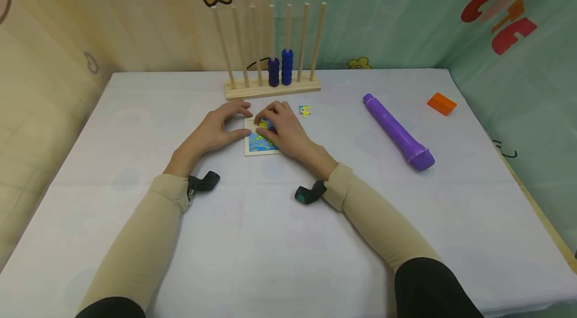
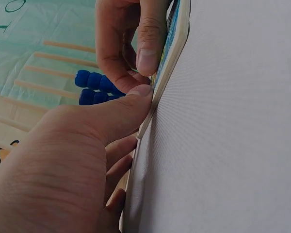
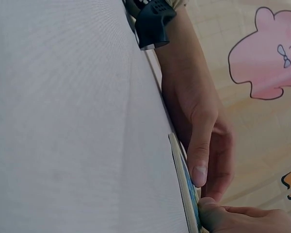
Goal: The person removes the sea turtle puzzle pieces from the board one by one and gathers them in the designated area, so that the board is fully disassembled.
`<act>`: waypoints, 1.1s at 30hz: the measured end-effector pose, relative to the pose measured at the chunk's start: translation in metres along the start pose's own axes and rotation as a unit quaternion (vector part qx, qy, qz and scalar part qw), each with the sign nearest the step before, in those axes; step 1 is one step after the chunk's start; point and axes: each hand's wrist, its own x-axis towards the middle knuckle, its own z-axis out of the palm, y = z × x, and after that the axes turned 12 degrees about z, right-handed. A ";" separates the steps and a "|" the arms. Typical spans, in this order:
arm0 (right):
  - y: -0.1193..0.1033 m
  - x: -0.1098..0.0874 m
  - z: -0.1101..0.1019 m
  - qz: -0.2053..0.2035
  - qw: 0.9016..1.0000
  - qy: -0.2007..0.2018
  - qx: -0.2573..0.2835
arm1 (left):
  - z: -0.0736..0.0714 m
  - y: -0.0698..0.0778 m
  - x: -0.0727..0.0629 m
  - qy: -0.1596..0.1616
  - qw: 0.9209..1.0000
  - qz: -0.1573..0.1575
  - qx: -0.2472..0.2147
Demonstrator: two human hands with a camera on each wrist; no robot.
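A small wooden-framed jigsaw puzzle (image 1: 258, 145) with a blue and yellow picture lies on the white-covered table. My left hand (image 1: 212, 130) is at its upper left corner, thumb tip touching the left edge and fingers reaching loosely past the top. Over the puzzle's upper part, my right hand (image 1: 288, 130) pinches a yellow puzzle piece (image 1: 263, 124) between thumb and fingers, close on the board. The right hand hides the puzzle's right side. Another puzzle piece (image 1: 305, 111), blue and yellow, lies just beyond the right hand.
Behind the hands stands a wooden peg rack (image 1: 272, 90) with upright rods, two of them carrying blue beads (image 1: 287, 67). A purple toy microphone (image 1: 398, 132) lies to the right, with an orange block (image 1: 442, 103) farther right. Printed curtains (image 1: 383, 12) enclose the table's back and sides.
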 end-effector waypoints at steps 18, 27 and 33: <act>0.002 0.008 0.001 0.000 1.000 -0.021 0.002 | 0.002 0.000 0.003 0.005 1.000 -0.018 -0.012; 0.008 0.004 0.002 0.004 0.996 0.001 0.093 | 0.002 0.000 0.002 0.009 1.000 -0.016 -0.010; 0.012 0.002 0.001 0.015 0.991 0.013 0.136 | 0.002 0.000 0.002 0.006 1.000 -0.018 -0.010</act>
